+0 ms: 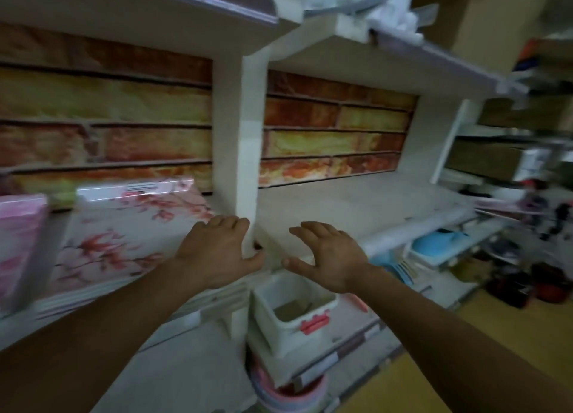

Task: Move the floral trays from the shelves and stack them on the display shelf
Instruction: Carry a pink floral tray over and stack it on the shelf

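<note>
Starting at your far left, a pink tray (pixel 18 242) stands tilted against the shelf edge; brush it with your forearm and it could slide off. Just beside it the stack of floral trays (pixel 124 232) lies flat on the left shelf bay, its front edge overhanging a little, so a one-sided pull would likely fan the stack or tip it forward. Your left hand (pixel 217 251) hovers at the white upright post (pixel 246 152), fingers spread and holding nothing; the post sits between it and your right hand (pixel 328 254), also spread and empty over the bare right shelf bay (pixel 356 205). If you swing a tray across, its corner could catch that post. Below your right hand, a white lidless bin (pixel 291 313) with a red latch holds something flat and brownish; blur hides what. Further right, a white tub (pixel 434 251) holds blue plastic ware, which a dropped tray could hit.
</note>
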